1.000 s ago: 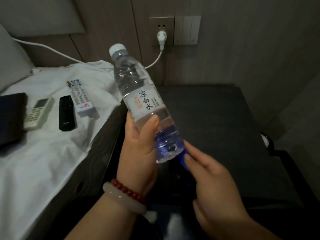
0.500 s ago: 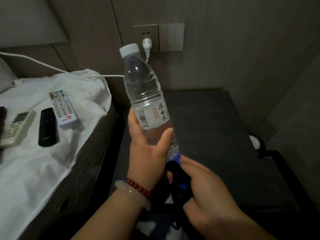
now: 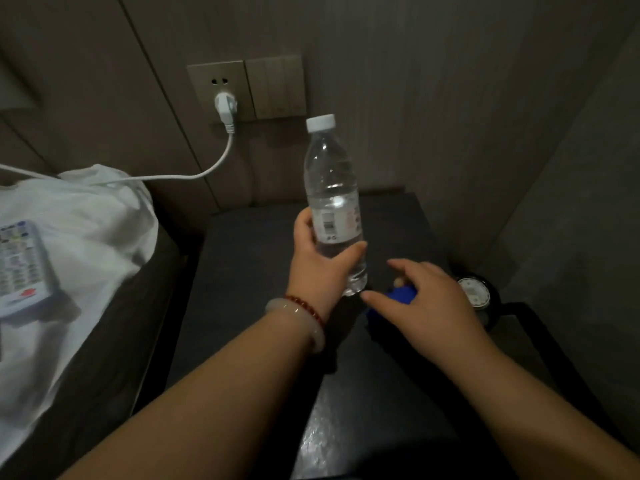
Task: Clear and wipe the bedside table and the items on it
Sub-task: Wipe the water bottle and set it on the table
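Observation:
A clear water bottle [image 3: 332,199] with a white cap stands upright over the dark bedside table [image 3: 249,258]. My left hand [image 3: 320,268] grips its lower half, and its base is at or just above the tabletop. To the bottle's right, my right hand [image 3: 426,303] lies palm down over a blue cloth [image 3: 401,294]. The index finger and thumb stretch out while another fingertip curls onto the cloth. Most of the cloth is hidden under the palm.
A white plug [image 3: 225,109] sits in the wall socket, its cable running left over the bed's white sheet [image 3: 86,230]. A grey remote [image 3: 22,265] lies on the sheet. A round white-faced object [image 3: 473,294] sits beside the table's right edge.
My left hand has carried the bottle forward and down toward the tabletop. My right hand has left the bottle's base and lowered the blue cloth to the table. The view has swung right.

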### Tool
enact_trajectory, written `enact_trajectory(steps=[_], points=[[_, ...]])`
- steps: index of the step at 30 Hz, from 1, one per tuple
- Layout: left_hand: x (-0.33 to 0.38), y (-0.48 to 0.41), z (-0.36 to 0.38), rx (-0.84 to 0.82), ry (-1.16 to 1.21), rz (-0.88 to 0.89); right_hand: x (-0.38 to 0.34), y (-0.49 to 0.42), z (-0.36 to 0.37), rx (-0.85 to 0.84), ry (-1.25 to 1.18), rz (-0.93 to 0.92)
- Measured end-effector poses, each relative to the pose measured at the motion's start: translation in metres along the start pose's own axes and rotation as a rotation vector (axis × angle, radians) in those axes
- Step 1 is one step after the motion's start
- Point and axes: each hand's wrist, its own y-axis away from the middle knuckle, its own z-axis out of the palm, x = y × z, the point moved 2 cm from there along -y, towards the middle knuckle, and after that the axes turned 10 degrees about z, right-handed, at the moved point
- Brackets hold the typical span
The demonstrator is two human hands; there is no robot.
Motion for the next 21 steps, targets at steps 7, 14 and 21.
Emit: enact_trajectory(steps=[7, 14, 21], points=[[-0.038, -0.074, 0.073, -0.056, 0.031, 0.031, 0.015, -0.087, 0.006, 0.116, -0.114, 0.070], [-0.060, -0.126, 0.112, -0.159, -0.158, 0.151, 0.020, -0.159, 0.007, 0.203, -0.090, 0.153], [-0.073, -0.144, 0.122, -0.211, -0.226, 0.203, 0.029, -0.187, 0.016, 0.241, -0.049, 0.207]])
